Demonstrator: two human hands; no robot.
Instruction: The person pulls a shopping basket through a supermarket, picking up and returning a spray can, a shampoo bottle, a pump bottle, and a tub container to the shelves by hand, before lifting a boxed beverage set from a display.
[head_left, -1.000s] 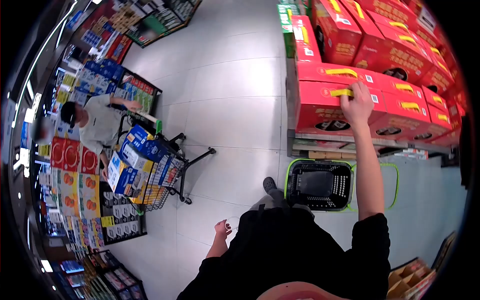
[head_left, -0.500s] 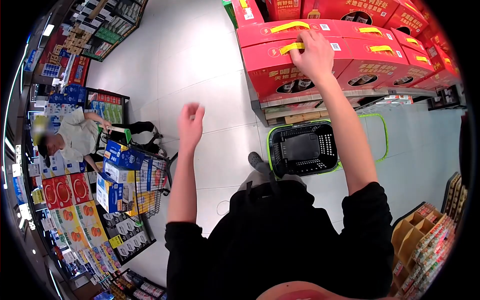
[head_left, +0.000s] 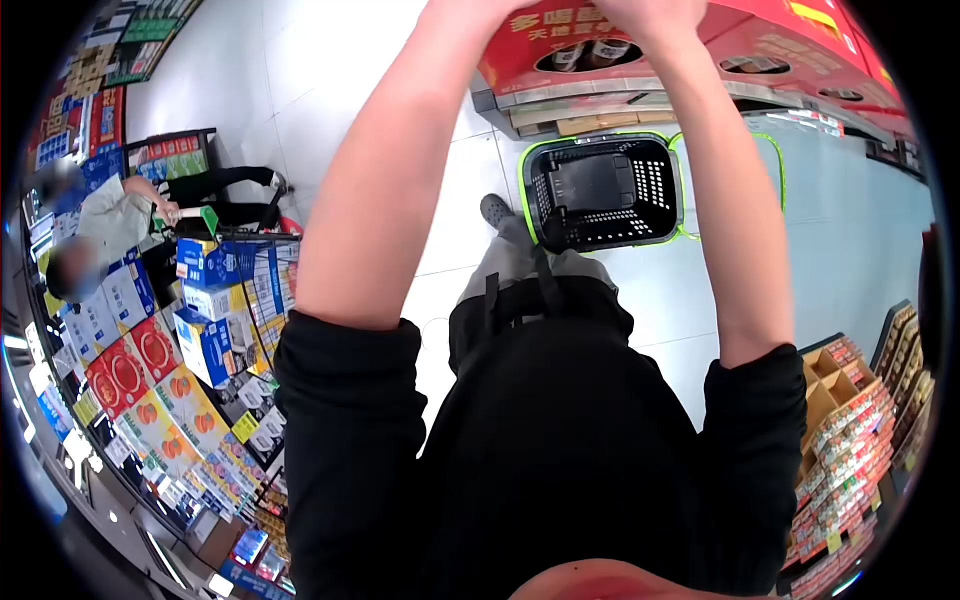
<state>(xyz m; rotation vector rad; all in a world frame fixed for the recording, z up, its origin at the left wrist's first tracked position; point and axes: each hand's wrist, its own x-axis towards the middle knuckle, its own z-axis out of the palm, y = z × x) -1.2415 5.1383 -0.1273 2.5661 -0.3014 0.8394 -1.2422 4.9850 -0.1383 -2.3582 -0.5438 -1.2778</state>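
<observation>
At the top edge, my left hand (head_left: pixel 478 8) is beside the left end of a red box (head_left: pixel 515 62) with yellow lettering and an oval window showing dark bottles. My right hand (head_left: pixel 655 14) is over the upper part of the same box. The frame cuts off the fingers of both hands, so their grip does not show. The box is on a low shelf (head_left: pixel 590 100). Below it on the floor stands a black basket (head_left: pixel 592 182) with a green rim, between my forearms.
More red boxes (head_left: pixel 790 50) line the shelf at right. On the left, a person (head_left: pixel 110 220) stands at a cart (head_left: pixel 245 235) loaded with blue and yellow packages, beside stacked goods. A display of small packages (head_left: pixel 850 430) is at lower right. My feet are left of the basket.
My left hand has risen and come over to the red box. The view has shifted, so the boxes are nearer and higher, and both hands are now mostly past the top edge.
</observation>
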